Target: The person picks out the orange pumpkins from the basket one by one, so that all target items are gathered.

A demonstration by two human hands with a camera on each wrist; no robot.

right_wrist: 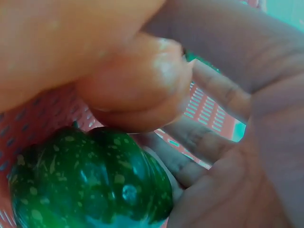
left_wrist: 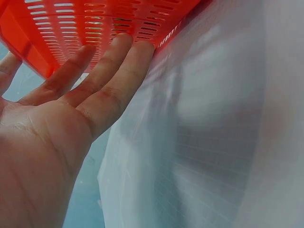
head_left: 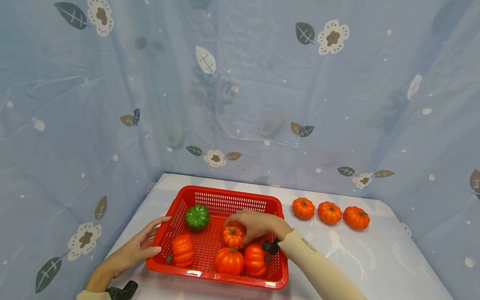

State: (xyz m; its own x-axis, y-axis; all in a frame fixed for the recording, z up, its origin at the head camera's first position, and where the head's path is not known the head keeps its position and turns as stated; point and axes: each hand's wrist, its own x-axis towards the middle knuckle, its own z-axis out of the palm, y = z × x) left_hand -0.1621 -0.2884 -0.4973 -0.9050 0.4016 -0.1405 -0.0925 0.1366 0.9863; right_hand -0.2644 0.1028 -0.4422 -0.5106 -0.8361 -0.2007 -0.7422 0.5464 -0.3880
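Observation:
A red slotted plastic basket (head_left: 204,189) holds several small orange pumpkins and green ones. Inside its right half, my right hand (head_left: 256,225) reaches down, thumb and fingers curled round a small orange pumpkin (head_left: 231,237). A speckled green pumpkin (right_wrist: 90,180) sits right beside that hand in the right wrist view, mostly hidden from the head view. Two orange pumpkins (head_left: 228,261) lie just in front. At the basket's left side, my left hand (head_left: 135,248) spreads its fingers, with fingertips (left_wrist: 124,42) right at the slotted outer wall.
Another green pumpkin (head_left: 197,217) lies at the basket's back left, and an orange pumpkin (head_left: 183,251) on its side at the front left. Three orange pumpkins (head_left: 329,213) stand in a row on the white-covered table (head_left: 360,250), right of the basket. Patterned blue cloth (head_left: 243,104) hangs behind.

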